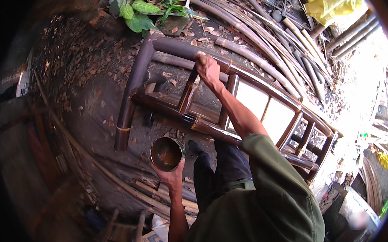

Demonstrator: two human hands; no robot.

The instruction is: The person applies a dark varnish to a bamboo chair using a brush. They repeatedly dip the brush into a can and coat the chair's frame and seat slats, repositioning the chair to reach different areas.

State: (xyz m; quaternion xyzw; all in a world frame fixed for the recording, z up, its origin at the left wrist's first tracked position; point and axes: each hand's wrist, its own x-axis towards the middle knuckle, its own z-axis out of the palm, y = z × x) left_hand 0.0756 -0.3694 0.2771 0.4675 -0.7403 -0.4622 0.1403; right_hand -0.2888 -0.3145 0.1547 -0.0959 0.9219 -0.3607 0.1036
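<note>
A dark brown bamboo furniture frame (137,77) stretches across the middle, its rails and crossbars glossy in places and tied with pale bindings at several joints. My left hand (171,175) cups a round bowl (178,143) from below, near side of the frame. Brown liquid (168,156) lies in the bottom of that bowl. Over the far top rail, my right hand (210,72) is closed round a small pale wad (200,56), which meets the rail near its left end. Whether the wad is cloth or a brush, I cannot tell.
Long bamboo poles and split strips (266,50) lie piled beyond the frame. Green leafy plants (140,8) grow at the back left. Dry leaves cover the dirt ground. More poles (156,197) lie near my feet, and yellow sheeting (333,10) hangs at the far right.
</note>
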